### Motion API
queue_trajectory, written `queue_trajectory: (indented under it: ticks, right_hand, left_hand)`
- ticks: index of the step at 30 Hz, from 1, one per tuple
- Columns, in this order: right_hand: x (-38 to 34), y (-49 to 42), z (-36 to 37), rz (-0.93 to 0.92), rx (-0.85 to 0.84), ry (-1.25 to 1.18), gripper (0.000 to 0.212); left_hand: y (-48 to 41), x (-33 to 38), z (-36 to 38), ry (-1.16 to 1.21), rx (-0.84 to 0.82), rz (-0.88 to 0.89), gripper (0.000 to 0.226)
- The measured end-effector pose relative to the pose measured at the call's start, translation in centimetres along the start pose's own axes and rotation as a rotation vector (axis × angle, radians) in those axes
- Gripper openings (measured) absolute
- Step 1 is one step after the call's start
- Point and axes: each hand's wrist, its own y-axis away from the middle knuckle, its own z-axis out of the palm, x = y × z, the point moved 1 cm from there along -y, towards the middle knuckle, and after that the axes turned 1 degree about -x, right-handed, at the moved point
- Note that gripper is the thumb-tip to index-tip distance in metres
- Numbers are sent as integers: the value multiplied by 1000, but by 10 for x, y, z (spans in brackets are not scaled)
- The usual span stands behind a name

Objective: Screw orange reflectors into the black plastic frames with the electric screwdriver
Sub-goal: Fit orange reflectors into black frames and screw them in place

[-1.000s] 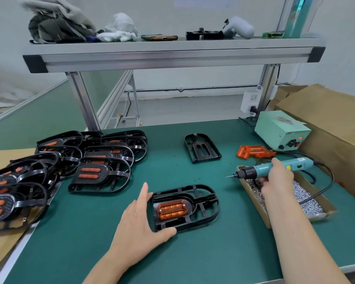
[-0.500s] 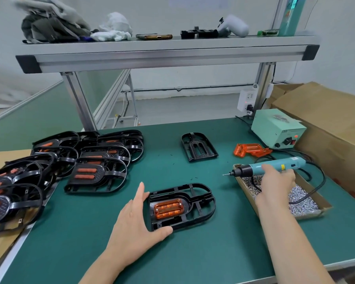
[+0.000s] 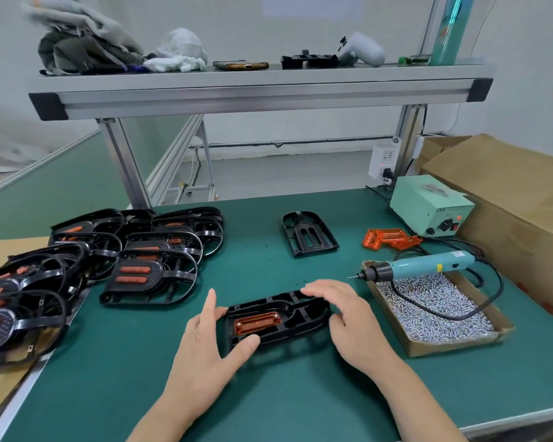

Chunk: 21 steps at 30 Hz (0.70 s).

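Observation:
A black plastic frame (image 3: 296, 317) with an orange reflector (image 3: 256, 323) seated in it lies on the green mat in front of me. My left hand (image 3: 209, 342) grips the frame's left end, thumb on the near edge and fingers on the far side. My right hand (image 3: 348, 317) rests on the frame's right end with fingers spread over its far edge. The teal electric screwdriver (image 3: 419, 267) lies across the cardboard screw tray (image 3: 460, 344), tip pointing left, with no hand on it. Loose orange reflectors (image 3: 388, 239) sit behind the tray.
An empty black frame (image 3: 308, 234) lies at the back centre. Several finished frames (image 3: 147, 250) are stacked at the left. A green power supply box (image 3: 431, 204) and a large cardboard box (image 3: 508, 193) stand at the right. A cluttered metal shelf (image 3: 259, 87) runs overhead.
My right hand let go of the screwdriver, which now lies on the screw tray, and moved left onto the frame's right end. My left hand's thumb and fingers closed around the frame's left end.

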Motion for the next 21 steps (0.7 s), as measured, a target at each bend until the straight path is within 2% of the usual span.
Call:
queue_trajectory:
  ticks: [3,7,11,16,18,21]
  right_hand:
    - [2,-2,-1,68,10,-69,63]
    - [1,-4,-2,57,-55,-109,52]
    - [2,-8,3,118,17,-156,44]
    - [0,-19,16,297,93,-390,13]
    - [-8,-22,24,364,88,-558,12]
    - [-20,-28,36,401,-2,-647,17]
  left_hand:
    - [2,2,-1,45,1,7,112]
    - [2,1,0,133,31,11,104]
    - [0,-5,-3,346,63,-51,96]
    - [2,-8,-4,387,158,-72,87]
    - [0,-11,-3,362,228,-78,70]
    - [-3,-14,-4,373,282,-96,18]
